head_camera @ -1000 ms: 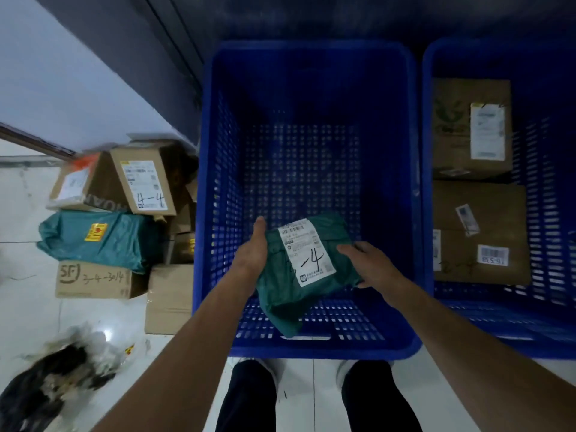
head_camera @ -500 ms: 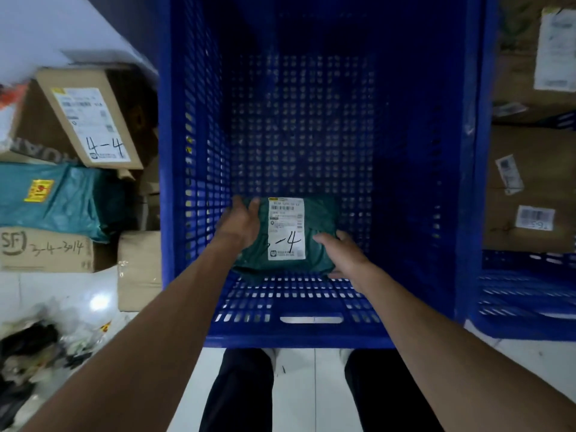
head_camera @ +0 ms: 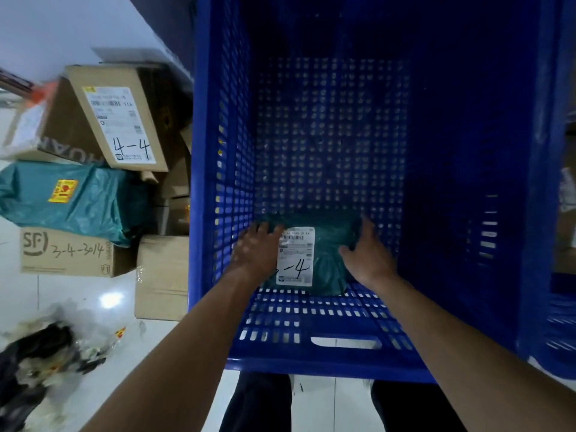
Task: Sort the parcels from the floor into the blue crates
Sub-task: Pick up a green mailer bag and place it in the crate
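A small green parcel [head_camera: 329,260] with a white label marked "-4" lies on the floor of the big blue crate [head_camera: 311,358], near its front wall. My left hand [head_camera: 258,248] rests over the parcel's left side with the fingers spread on it. My right hand [head_camera: 368,255] curls around the parcel's right edge. Both forearms reach down over the crate's front rim. This crate holds nothing else that I can see.
A second blue crate [head_camera: 561,325] stands to the right, mostly out of frame. On the floor to the left lie a cardboard box marked "4-4" [head_camera: 118,120], a teal bag parcel [head_camera: 78,198], an SF box [head_camera: 62,252] and a plain box [head_camera: 162,275]. Crumpled plastic waste [head_camera: 40,353] lies at bottom left.
Both hands have lowered the green parcel from above the crate's front down onto its floor. The view has dropped closer, and the right crate has slid out of frame.
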`<state>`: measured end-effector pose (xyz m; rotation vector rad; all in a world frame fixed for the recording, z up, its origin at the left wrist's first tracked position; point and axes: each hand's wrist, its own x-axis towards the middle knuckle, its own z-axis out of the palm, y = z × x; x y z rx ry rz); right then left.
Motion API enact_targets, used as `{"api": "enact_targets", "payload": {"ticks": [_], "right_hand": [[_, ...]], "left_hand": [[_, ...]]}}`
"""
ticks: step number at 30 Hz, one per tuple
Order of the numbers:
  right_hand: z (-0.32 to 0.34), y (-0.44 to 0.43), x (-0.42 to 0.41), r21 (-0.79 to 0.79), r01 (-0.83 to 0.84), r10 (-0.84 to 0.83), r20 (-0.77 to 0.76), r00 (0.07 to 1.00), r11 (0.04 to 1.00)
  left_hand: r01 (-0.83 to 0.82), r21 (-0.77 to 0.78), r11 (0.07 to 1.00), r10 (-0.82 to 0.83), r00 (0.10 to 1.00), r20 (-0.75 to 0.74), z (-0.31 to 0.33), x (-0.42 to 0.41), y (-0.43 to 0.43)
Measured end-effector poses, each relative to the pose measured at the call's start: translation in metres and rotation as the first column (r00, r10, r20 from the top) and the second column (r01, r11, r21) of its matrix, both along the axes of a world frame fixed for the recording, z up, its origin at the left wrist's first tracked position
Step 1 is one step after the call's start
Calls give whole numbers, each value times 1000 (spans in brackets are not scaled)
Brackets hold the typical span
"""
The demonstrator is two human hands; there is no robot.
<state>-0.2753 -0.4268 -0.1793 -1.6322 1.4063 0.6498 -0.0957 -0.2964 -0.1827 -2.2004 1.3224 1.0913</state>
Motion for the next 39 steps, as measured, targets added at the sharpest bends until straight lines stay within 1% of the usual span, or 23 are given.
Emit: {"api": "enact_targets", "payload": {"ticks": [1, 2, 4, 5, 8, 12, 16, 19, 23, 26, 31, 35, 39], "right_hand": [[-2, 0, 3, 5, -85, 85, 35, 996, 996], [-2, 0, 8, 46, -163, 161, 39, 986, 986], [-1, -3, 16, 136, -258, 263, -22, 965, 957], [1, -4, 19, 171, -272, 284, -52, 957, 947], [8, -8, 26, 254, -261, 289, -81, 954, 932], [10, -12, 26, 298, -232, 267, -81, 960, 926], [16, -9, 17, 224, -234, 256, -77, 963, 946], [31, -8, 13, 177, -258, 274, -73, 959, 950], [70, -10, 18, 155, -297, 310, -68, 948, 942], [107, -9, 21, 143, -300, 311, -62, 948, 943], [212, 2, 27, 155, -249, 261, -65, 963, 956], [289, 11, 32, 130, -247, 257, -66, 964, 960], [336, 24, 38, 83, -249, 252, -28, 967, 965]], "left_hand": [[17, 22, 1000, -17, 1000, -13, 1, 2, 1], [36, 56, 998, -35, 999, -18, 2, 3, 2], [70, 123, 990, -67, 997, -30, 3, 5, -3], [93, 151, 984, -88, 995, -41, 4, 6, -8], [115, 208, 971, -104, 993, -61, 5, 8, -21], [40, 202, 979, -26, 997, -72, 2, 7, -20], [-66, 149, 987, 75, 995, -59, 8, 6, -11], [-66, 137, 988, 79, 993, -88, 28, 7, -13], [-125, 136, 983, 143, 981, -133, 70, 6, -21], [-193, 86, 977, 206, 959, -196, 112, 3, -25], [-160, 69, 985, 173, 941, -291, 220, 2, -21], [-184, 16, 983, 179, 930, -322, 299, 6, -13], [-246, -47, 968, 222, 929, -296, 350, 15, -8]]}}
